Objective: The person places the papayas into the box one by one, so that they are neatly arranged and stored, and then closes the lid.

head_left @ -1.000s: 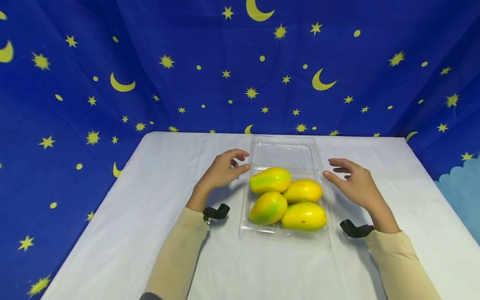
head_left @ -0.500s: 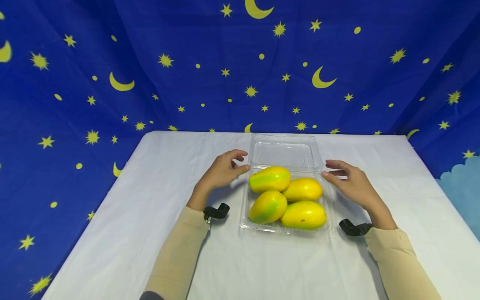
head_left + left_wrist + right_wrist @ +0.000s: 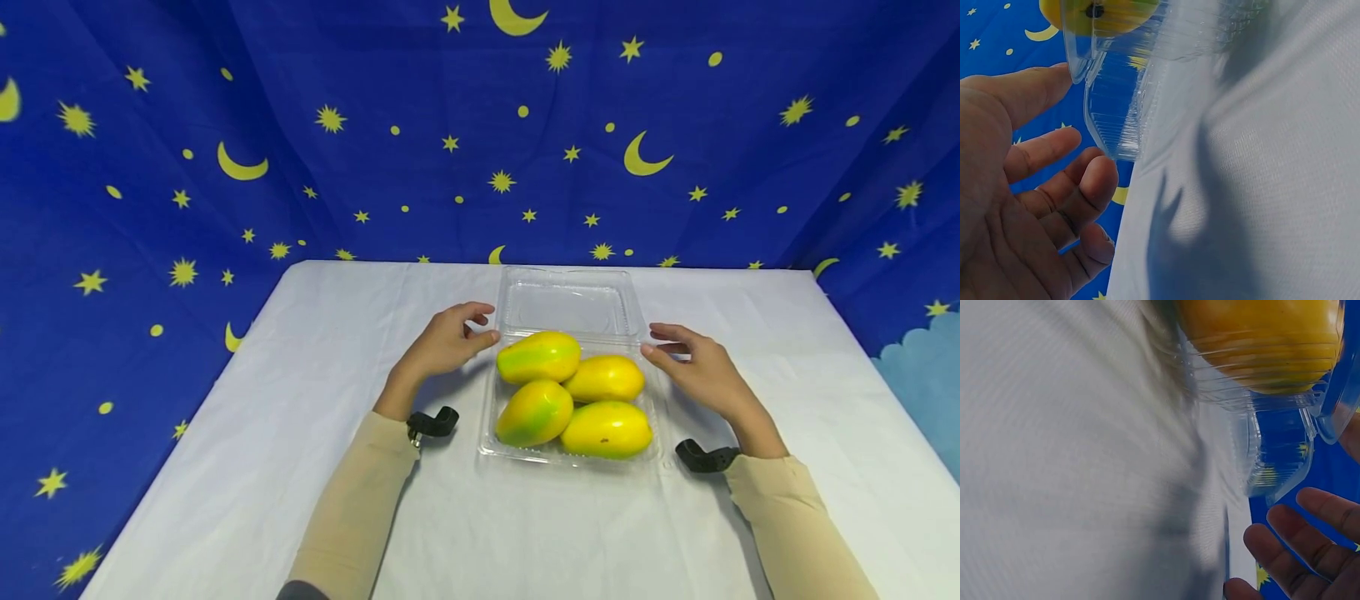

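Note:
A clear plastic clamshell box [image 3: 525,455] lies unfolded on the table, its lid [image 3: 566,308] laid back toward the far edge. Several yellow-green mangoes [image 3: 606,429] fill the near half in two rows. My left hand [image 3: 447,340] hovers at the box's left side near the hinge, fingers loosely bent and holding nothing. On the opposite side is my right hand [image 3: 701,371], relaxed and also holding nothing. In the left wrist view the thumb [image 3: 1035,90] is close to the box rim; whether it touches, I cannot tell. The right fingers [image 3: 1291,534] are apart from the lid in the right wrist view.
A white cloth [image 3: 570,533] covers the table. Behind and to the left hangs a blue curtain [image 3: 420,83] with yellow moons and stars. Black camera mounts [image 3: 435,422] stick out from both wrists.
My right hand has shifted slightly left, nearer the box. The left hand has barely moved, and the box and mangoes stay put.

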